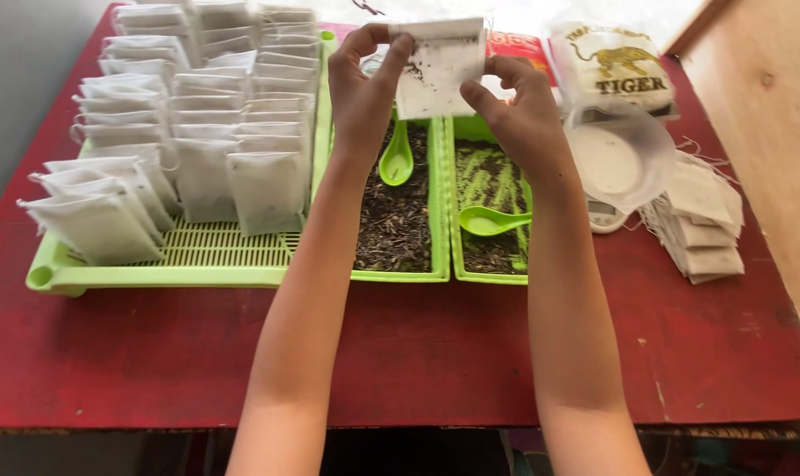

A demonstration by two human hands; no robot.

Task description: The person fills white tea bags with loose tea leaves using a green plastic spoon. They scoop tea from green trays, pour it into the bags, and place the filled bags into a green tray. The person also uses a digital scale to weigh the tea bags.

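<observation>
I see the white tea bag (pixel 439 70) held up over the table's far edge, left hand (pixel 364 92) pinching its top corner, right hand (pixel 516 110) gripping its side (green trays (pixel 444 256) of loose tea (pixel 395 211) beneath).

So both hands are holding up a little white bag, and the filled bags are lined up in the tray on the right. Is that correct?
Not quite. Both the left hand and right hand do hold the white bag, but the head view shows the filled bags in the tray on the left.
</observation>
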